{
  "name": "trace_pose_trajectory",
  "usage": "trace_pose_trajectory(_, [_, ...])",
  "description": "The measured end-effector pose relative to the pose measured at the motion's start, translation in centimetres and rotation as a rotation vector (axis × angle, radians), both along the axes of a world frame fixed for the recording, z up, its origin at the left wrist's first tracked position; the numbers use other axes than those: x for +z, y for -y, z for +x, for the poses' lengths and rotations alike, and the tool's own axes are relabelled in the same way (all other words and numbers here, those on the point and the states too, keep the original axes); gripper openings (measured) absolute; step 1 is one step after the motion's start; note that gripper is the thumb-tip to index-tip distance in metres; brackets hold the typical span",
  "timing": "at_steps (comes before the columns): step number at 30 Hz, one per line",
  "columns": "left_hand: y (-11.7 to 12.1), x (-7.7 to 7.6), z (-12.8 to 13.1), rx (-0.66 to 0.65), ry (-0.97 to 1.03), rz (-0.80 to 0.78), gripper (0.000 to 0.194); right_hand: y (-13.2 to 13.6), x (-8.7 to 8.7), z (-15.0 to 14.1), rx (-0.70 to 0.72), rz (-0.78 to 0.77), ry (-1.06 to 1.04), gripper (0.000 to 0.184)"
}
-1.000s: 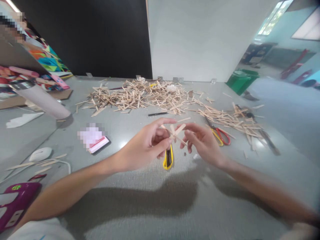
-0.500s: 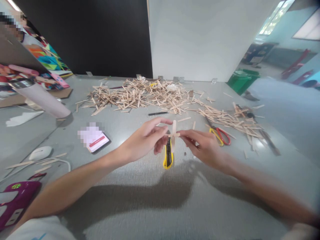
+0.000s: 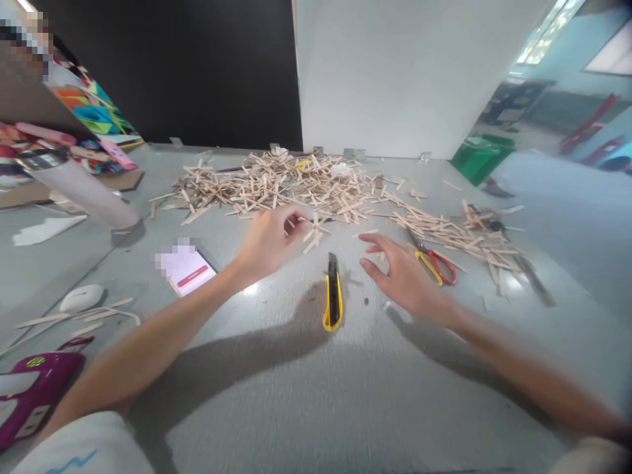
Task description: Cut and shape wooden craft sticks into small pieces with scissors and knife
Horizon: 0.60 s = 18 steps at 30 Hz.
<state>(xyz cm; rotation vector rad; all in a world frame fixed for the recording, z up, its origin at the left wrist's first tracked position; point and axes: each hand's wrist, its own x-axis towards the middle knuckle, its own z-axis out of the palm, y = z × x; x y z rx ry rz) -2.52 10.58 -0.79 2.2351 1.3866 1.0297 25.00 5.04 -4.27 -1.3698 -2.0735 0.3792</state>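
Observation:
My left hand [image 3: 269,238] is stretched forward to the near edge of the big pile of wooden sticks [image 3: 281,184]. Its fingers are curled, and a small piece of crossed sticks [image 3: 313,234] sits at their tips, just above the grey table [image 3: 296,368]. My right hand [image 3: 397,271] hovers low over the table with its fingers spread and nothing in it. A yellow and black utility knife [image 3: 333,294] lies between my two hands. Red and yellow scissors [image 3: 434,260] lie just right of my right hand.
A second heap of sticks [image 3: 459,234] spreads to the right. A phone [image 3: 190,273], a white mouse [image 3: 80,297], a pale tumbler lying on its side [image 3: 81,189] and a purple device [image 3: 29,395] are on the left. A green bin [image 3: 476,158] stands beyond the table.
Both hands held the crossed stick piece together over the knife. My left hand has carried it forward to the pile's edge, and my right hand has let go and opened.

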Motion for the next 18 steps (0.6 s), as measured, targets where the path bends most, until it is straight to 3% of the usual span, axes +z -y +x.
trace_pose_trajectory(6, [-5.3,-3.1,-3.3,0.213,-0.071,0.011,0.017,-0.6,-1.0,0.6,0.054,-0.119,0.104,0.031])
trace_pose_trajectory(12, [-6.8,-4.5,-5.4,0.358,-0.238,-0.034,0.016,-2.1,-3.4,2.3,0.098,-0.157,0.410,0.043])
trace_pose_trajectory(15, [-7.2,-4.8,-5.1,0.363,-0.319,-0.023,0.024,-3.4,-4.4,3.3,0.065,-0.197,0.484,0.041])
trace_pose_trajectory(18, [-7.3,-5.7,-3.8,0.228,-0.388,-0.070,0.020,-4.8,-5.0,4.4,0.065,-0.196,0.508,0.040])
